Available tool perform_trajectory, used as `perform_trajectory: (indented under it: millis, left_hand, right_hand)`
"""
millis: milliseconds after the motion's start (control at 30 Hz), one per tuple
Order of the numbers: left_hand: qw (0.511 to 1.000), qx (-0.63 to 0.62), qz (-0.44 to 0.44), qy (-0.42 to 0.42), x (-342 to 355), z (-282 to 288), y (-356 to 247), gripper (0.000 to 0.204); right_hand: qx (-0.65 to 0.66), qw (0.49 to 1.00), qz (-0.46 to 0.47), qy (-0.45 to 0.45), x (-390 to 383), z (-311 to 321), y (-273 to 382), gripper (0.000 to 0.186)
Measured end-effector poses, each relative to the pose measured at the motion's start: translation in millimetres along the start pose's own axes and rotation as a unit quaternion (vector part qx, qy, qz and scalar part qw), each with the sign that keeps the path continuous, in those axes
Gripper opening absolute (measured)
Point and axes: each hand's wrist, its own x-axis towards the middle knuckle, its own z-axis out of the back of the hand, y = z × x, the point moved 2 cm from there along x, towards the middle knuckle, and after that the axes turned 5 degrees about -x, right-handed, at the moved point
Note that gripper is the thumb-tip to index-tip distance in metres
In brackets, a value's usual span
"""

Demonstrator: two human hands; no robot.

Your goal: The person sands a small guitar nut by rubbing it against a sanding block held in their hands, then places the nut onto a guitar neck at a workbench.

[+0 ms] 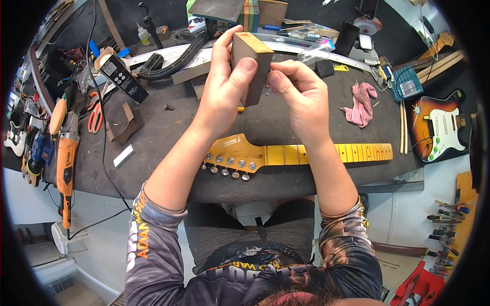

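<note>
My left hand (222, 84) is raised over the bench and grips a wooden block (259, 60) with dark brown sides and a yellowish end, held tilted. Thumb and fingers press on opposite sides of it. Beside the block's right side, my right hand (305, 94) is closed in a pinch, its fingertips close to that side; what they hold, if anything, is too small to make out. Below both hands a guitar neck (286, 155) with a yellow fretboard lies across the near edge of the bench, its headstock and tuning pegs to the left, partly behind my left forearm.
On the left lie orange-handled pliers (95, 116), a black box (124, 79), bent sandpaper (125, 124) and an orange power tool (66, 168) with a cable. A pink cloth (361, 104) and a sunburst guitar body (440, 126) are on the right. Tools and a phone (347, 38) crowd the back.
</note>
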Motion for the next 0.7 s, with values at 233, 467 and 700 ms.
perform_trajectory:
  millis: [233,467,700]
  left_hand:
    - [0.992,0.112,-0.054,-0.005,0.1,5.3,4.2,0.073]
    - [0.983,0.166,-0.08,-0.01,-0.8,6.1,6.2,0.073]
    - [0.984,0.162,-0.075,-0.011,-1.2,6.7,5.6,0.074]
  right_hand:
    - [-0.019,1.0,-0.006,-0.022,-1.1,-5.0,0.9,0.02]
    - [-0.022,0.999,-0.019,-0.037,0.1,-3.5,-2.1,0.018]
    - [-0.036,0.999,-0.03,-0.024,-1.0,-1.0,-0.9,0.017]
